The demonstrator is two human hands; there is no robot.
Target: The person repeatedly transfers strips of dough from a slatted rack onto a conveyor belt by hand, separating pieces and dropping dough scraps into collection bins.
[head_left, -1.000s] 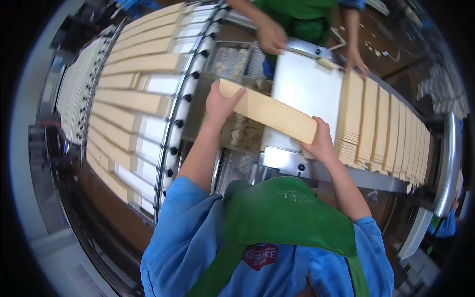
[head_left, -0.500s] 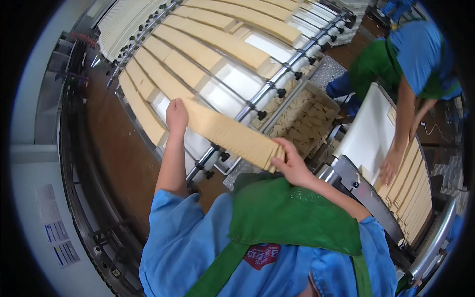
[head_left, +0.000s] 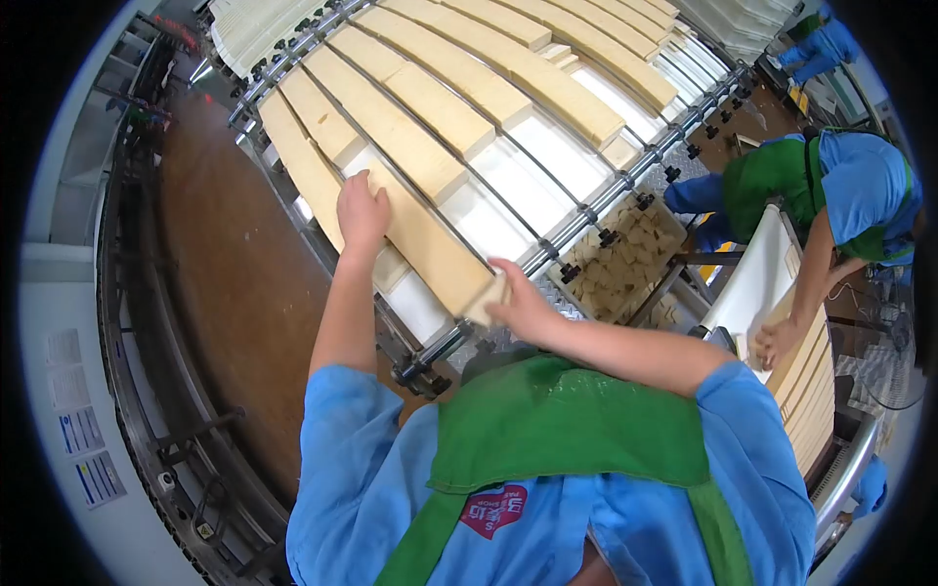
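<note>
Conveyor (head_left: 547,156), scrap-filled bin (head_left: 618,256), hands gripping slab (head_left: 422,234)

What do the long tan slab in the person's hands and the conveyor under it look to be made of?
Slab: likely stacked wafer sheets, matte pale tan, with fine layer lines along its edge; it could be another baked sheet. Held between left hand and right hand. Conveyor: glossy white panels, probably plastic, crossed by thin dark rods, seemingly metal.

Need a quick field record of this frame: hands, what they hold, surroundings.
left hand: pressed on far end of the long tan stack
right hand: pressed on its near end
stack position: lying across the slatted conveyor
neighbours: more tan stacks in rows on the conveyor
bin: beside conveyor, holds broken pieces
co-worker: at white belt, right
</note>
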